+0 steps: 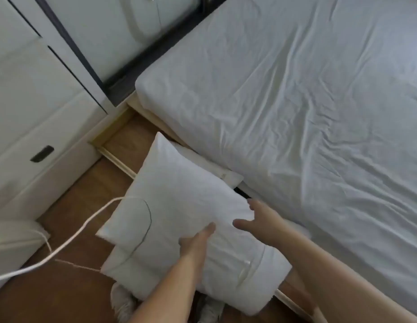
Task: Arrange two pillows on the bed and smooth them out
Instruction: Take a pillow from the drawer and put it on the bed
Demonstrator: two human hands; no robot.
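Room: wood floor (70, 287) beside bed (307, 113), sheet creased.
Left hand (195, 243): flat on top pillow (179, 206), fingers loose, no grip.
Right hand (258, 220): spread wide at pillow's bed-side edge.
Pillows: stacked on floor against bed; lower pillow (226, 285) beneath.
Technique: pinch both short edges, lift level onto bed.

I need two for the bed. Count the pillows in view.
2. The top pillow lies stacked on the lower pillow, on the floor beside the bed. None on the mattress; others may be out of view.
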